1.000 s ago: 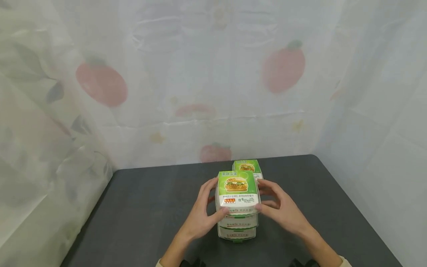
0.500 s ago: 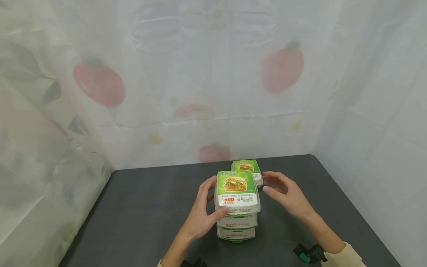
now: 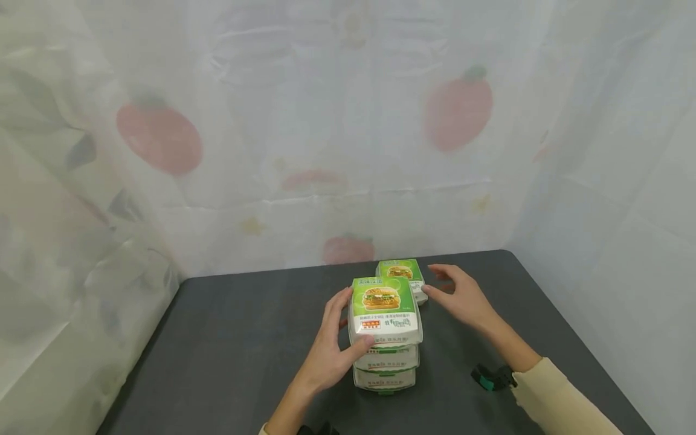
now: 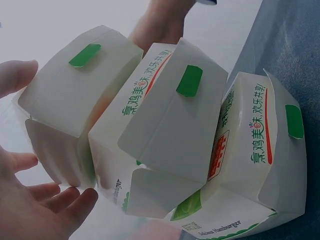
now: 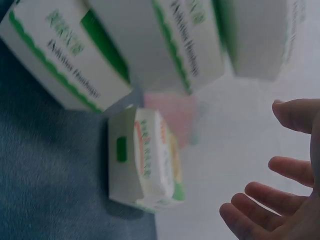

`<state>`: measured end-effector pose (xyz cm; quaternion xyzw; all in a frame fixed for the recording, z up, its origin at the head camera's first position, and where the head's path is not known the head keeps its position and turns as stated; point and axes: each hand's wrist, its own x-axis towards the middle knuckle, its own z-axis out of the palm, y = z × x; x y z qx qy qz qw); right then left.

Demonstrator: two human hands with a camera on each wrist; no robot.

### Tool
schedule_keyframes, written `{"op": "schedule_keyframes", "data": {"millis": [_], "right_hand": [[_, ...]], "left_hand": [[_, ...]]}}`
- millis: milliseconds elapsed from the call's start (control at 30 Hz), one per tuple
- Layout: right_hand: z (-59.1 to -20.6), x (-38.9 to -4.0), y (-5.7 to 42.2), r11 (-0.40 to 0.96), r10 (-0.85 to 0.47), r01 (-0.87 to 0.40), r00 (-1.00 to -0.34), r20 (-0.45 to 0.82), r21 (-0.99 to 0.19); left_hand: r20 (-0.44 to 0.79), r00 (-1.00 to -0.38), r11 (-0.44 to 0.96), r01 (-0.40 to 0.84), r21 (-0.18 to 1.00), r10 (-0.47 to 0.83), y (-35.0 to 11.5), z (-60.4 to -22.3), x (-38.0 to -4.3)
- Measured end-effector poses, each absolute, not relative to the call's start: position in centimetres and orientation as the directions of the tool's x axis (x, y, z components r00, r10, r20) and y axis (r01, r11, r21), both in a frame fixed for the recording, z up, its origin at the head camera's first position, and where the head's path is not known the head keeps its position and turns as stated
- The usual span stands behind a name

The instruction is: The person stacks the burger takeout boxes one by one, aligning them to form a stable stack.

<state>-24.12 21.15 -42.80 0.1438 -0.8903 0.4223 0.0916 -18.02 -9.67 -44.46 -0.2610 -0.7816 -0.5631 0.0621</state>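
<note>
Three green-and-white hamburger boxes stand stacked near the table's front. My left hand [image 3: 328, 353] holds the top hamburger box [image 3: 385, 308] at its left side, thumb at the front edge, fingers along the side. Beneath it sit the middle box [image 3: 388, 359] and the bottom box [image 3: 384, 380], their green tabs facing me. In the left wrist view the stack looks slightly uneven. Another hamburger box [image 3: 400, 270] sits behind the stack, partly hidden by it. My right hand [image 3: 464, 297] is just to the right of this rear box, fingers spread and holding nothing.
The dark table [image 3: 250, 350] ends at a pale curtain [image 3: 272, 121] printed with strawberries. More curtain hangs along the left and right sides. A black band with a green patch [image 3: 492, 379] is at my right wrist.
My right hand has let go of the top box's right side and moved back and right, toward the rear box. My left hand stays on the top box, and the stack has not moved.
</note>
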Motion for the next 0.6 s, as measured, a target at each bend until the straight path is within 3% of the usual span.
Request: {"op": "schedule_keyframes", "data": {"millis": [233,600], "right_hand": [[-44.2,-26.9,21.1,0.659,-0.177,-0.273,-0.962,0.209,-0.700],[-48.2,-30.3,20.7,0.627,-0.192,-0.181,-0.979,0.075,-0.758]], "left_hand": [[0.412,-0.850,0.233,0.495,0.837,0.327,-9.6,-44.6,-18.1],[0.402,-0.857,0.229,0.483,0.845,0.322,-9.5,-44.5,-18.0]]}}
